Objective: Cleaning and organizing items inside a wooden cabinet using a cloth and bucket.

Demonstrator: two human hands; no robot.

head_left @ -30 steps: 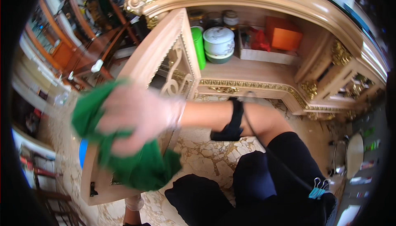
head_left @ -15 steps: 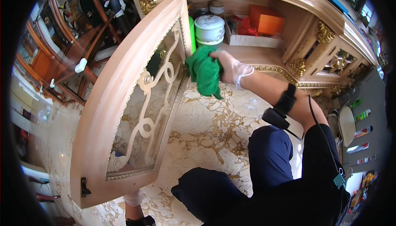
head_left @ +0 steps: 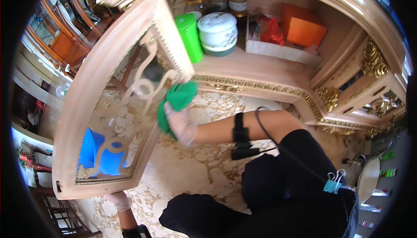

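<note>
**Right hand point(head_left: 181, 127) gripping a green cloth point(head_left: 181, 95) at the door's edge**

The right hand, gloved, is bunching the cloth at the right edge of the door point(head_left: 97, 64), just below its upper right corner; blur is hiding whether the cloth is pressing on the wood. The left hand point(head_left: 118, 200), also gloved, is resting at the door's bottom edge. Its fingers are not showing, so I cannot tell whether it is gripping.

The main risk, I judge, is lying in the raised scrollwork point(head_left: 145, 88): a loose fold could be snagging there, and a hard tug could be straining the trim. If the left hand is only touching, the door could be swinging under a push and knocking the canister point(head_left: 189, 36), which is standing at the shelf's point(head_left: 260, 68) left end, near the front edge.

Beside the canister, a white pot point(head_left: 218, 29) is wearing its lid; the contents of both are staying out of sight. Jars point(head_left: 238, 6) are lining the back edge, their contents too dark to tell. Toward the shelf's right end, a low carton point(head_left: 282, 52) is holding a red bag point(head_left: 272, 32) and, seemingly, an orange box point(head_left: 302, 25), whose inside is not showing.
</note>
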